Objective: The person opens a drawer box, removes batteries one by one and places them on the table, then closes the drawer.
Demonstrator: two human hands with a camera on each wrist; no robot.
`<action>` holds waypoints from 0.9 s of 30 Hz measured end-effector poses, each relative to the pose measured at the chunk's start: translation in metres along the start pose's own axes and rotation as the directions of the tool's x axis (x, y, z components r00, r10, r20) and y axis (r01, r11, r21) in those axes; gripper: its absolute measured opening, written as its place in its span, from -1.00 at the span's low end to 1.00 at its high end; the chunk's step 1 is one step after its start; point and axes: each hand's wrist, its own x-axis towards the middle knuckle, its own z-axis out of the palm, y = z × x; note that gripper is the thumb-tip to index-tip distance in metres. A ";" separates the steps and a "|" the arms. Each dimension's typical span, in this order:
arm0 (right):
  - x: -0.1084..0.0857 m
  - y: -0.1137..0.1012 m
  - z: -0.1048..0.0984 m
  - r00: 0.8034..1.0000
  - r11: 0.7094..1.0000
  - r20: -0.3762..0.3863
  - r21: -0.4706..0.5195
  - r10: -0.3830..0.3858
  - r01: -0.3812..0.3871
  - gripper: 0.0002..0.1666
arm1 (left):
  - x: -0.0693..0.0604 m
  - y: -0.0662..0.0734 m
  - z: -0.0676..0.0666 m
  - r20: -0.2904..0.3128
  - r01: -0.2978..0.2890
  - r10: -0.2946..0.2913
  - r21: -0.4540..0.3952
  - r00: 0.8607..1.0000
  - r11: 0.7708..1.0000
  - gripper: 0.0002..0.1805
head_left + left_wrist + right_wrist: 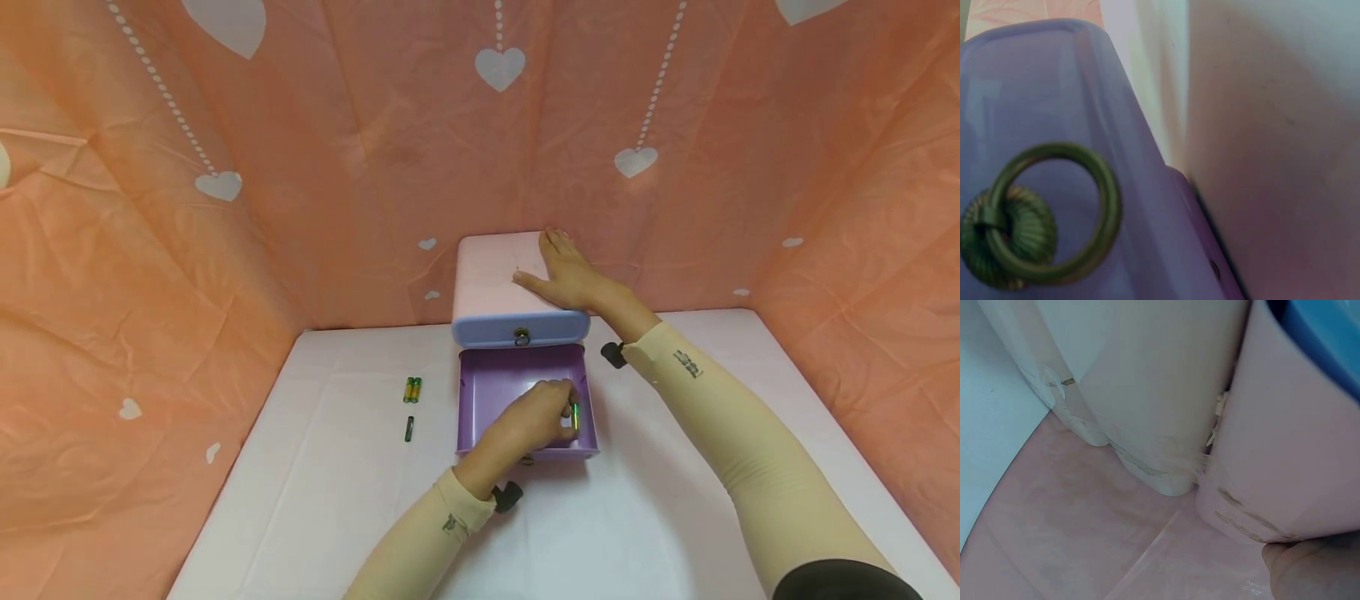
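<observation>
In the head view a pink drawer box (495,271) with a blue front stands at the table's back, its purple drawer (487,392) pulled out. My left hand (525,421) is inside the drawer at its right side, thumb and fingers pinching a green battery (575,416). My right hand (566,279) lies spread on the box's top at the right. The left wrist view shows the drawer's purple front (1029,94) and its ring pull (1110,212). In the right wrist view part of my right hand (1319,569) touches the pink box (1279,456).
Two green and yellow batteries (412,390) lie side by side left of the drawer, with a darker battery (408,428) nearer the front. The white table (337,500) is enclosed by orange cloth (375,167) with hearts.
</observation>
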 end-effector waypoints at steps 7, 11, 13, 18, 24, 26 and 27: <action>-0.002 -0.003 -0.002 1.000 1.000 0.000 0.001 -0.008 0.008 0.23 | -0.006 -0.008 -0.005 -0.010 0.014 -0.015 -0.100 1.000 0.995 -0.60; -0.002 -0.003 -0.002 1.000 1.000 0.001 -0.001 -0.008 0.008 0.23 | -0.012 -0.014 -0.009 -0.019 0.021 -0.025 -0.155 1.000 0.988 -0.59; -0.003 -0.003 -0.003 1.000 1.000 0.000 0.003 -0.008 0.008 0.23 | -0.016 -0.017 -0.011 -0.033 0.007 -0.013 -0.166 0.999 0.986 -0.58; -0.003 -0.002 -0.002 1.000 1.000 -0.002 0.007 -0.010 0.010 0.22 | -0.026 -0.026 -0.017 -0.067 -0.016 0.003 -0.199 0.998 0.980 -0.55; -0.002 -0.001 -0.002 1.000 1.000 0.000 0.003 -0.011 0.011 0.24 | -0.043 -0.036 -0.025 -0.100 -0.016 -0.008 -0.246 0.995 0.969 -0.55; -0.002 -0.002 -0.002 1.000 1.000 -0.001 0.003 -0.010 0.010 0.24 | -0.049 -0.039 -0.029 -0.122 -0.032 0.001 -0.254 0.993 0.967 -0.56; -0.003 -0.003 -0.002 1.000 1.000 -0.001 0.002 -0.010 0.010 0.24 | -0.052 -0.041 -0.031 -0.132 -0.041 0.007 -0.257 0.991 0.966 -0.55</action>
